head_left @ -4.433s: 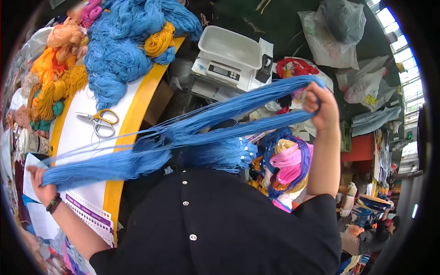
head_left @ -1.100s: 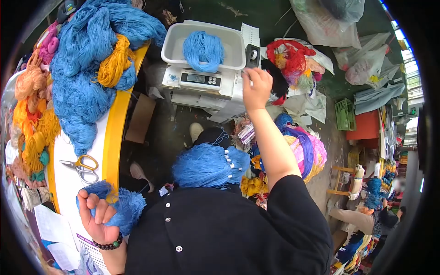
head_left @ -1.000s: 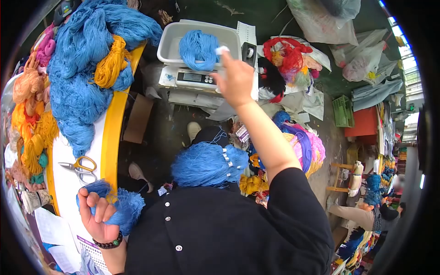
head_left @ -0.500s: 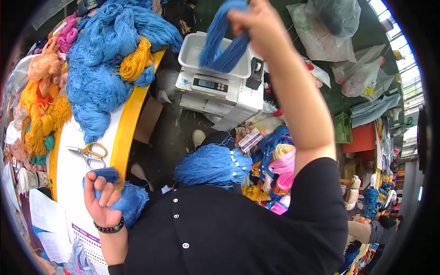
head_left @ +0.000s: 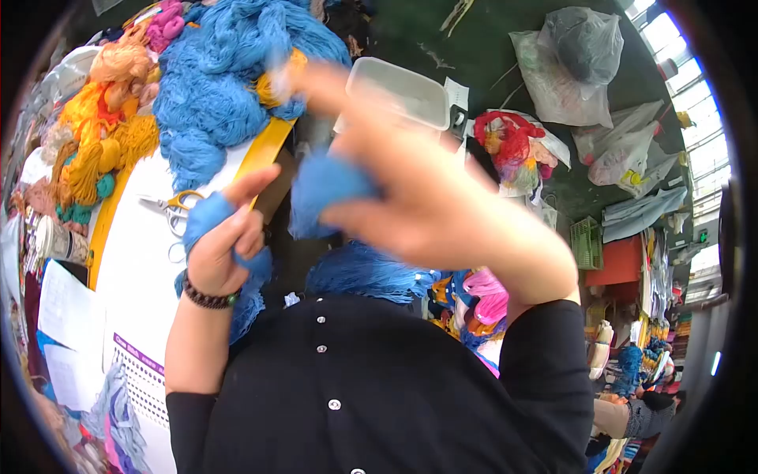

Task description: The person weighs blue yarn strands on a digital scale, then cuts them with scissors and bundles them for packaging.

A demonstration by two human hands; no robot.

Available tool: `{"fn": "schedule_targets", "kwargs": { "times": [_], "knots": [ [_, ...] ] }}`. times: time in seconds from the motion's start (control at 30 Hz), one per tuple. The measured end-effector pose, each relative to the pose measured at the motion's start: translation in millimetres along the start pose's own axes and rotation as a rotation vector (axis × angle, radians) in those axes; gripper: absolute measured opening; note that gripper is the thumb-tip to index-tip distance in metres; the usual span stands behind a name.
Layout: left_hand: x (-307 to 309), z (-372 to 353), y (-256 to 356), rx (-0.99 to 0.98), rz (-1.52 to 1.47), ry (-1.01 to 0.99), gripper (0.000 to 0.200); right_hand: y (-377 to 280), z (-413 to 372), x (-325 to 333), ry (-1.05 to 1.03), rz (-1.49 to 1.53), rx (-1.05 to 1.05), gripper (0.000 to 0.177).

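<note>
My left hand [head_left: 221,249] is raised over the table's near edge, with a blue yarn strand bundle [head_left: 207,221] wrapped across its curled fingers and the index finger pointing outward. More blue yarn [head_left: 251,304] hangs below that wrist. Smeared by motion, my right hand [head_left: 395,178] is in front of my chest, a blue yarn skein [head_left: 325,189] between its thumb and fingers. Partly covered by the right hand, a large blue yarn bundle [head_left: 363,275] with white ties lies against my lap. Yellow-handled scissors [head_left: 178,204] rest on the white table [head_left: 138,261].
A big heap of blue yarn [head_left: 209,103] and orange and yellow skeins [head_left: 95,118] cover the table's far part. Beyond my right arm is a white plastic tray [head_left: 403,87]; the scale under it is mostly hidden. Plastic bags [head_left: 564,71] lie on the floor [head_left: 474,47].
My right hand has come down and left from above the scale tray, bringing the blue skein toward my left hand. My left hand has risen and moved right. The view has shifted slightly.
</note>
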State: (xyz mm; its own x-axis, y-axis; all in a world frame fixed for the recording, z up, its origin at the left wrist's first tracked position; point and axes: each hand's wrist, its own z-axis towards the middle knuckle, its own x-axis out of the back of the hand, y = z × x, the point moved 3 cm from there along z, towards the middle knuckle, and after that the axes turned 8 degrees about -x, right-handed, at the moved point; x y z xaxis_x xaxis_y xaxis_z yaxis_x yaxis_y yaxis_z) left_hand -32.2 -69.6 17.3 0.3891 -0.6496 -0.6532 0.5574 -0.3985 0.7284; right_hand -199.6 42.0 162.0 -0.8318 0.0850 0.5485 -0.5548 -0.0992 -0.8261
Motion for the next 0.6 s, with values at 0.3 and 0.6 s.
{"fn": "schedule_targets", "kwargs": {
  "times": [0.3, 0.6],
  "knots": [
    [-30, -16, -8, 0.228, 0.223, -0.488, 0.030, 18, -30, -53, -0.236, -0.144, -0.052, 0.088],
    [-40, -34, 8, 0.194, 0.538, -0.223, 0.032, 73, -49, -55, 0.184, 0.664, -0.278, 0.037]
  ]
}}
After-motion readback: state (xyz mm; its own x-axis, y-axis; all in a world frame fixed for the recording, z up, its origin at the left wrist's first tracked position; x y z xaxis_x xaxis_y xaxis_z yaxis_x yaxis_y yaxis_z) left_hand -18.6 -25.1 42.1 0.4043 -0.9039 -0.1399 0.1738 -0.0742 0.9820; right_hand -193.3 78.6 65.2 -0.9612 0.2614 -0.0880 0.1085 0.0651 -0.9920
